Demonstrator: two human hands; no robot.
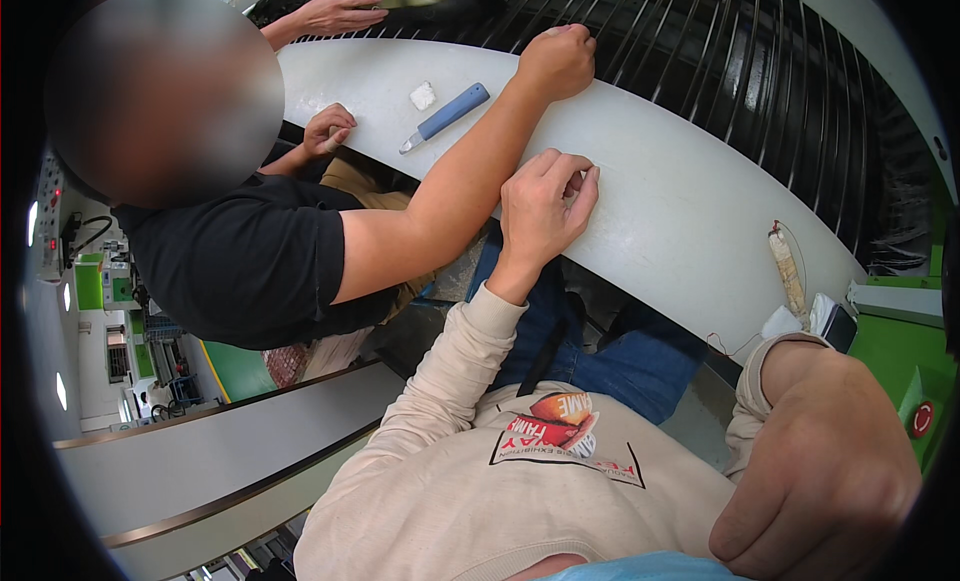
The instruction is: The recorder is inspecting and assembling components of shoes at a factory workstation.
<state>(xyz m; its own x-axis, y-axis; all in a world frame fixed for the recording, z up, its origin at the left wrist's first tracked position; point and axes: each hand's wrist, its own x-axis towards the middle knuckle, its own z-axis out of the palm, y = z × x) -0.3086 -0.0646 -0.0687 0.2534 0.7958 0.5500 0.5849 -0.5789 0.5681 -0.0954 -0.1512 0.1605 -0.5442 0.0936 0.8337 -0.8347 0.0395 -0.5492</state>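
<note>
My left hand (550,201) is over the near edge of the white worktop (660,181), its fingers bent and the thumb drawn up to them. Whatever may be between those fingertips is too small to make out. Large and close, my right hand (825,466) is raised at the lower right beside a light blue cloth-like thing (650,568). Its fingers are curled in, and the tips are hidden. A co-worker's forearm (460,181) passes just left of my left hand, ending in a closed hand (560,61) at the worktop's far edge.
A blue-handled tool (455,113) and a white lump (423,96) lie on the worktop. At its right end are a tape-wrapped stick (790,271) with thread and a dark phone-like object (840,328). Black slats (720,71) run beyond. A green machine (900,366) carries a red button (922,418).
</note>
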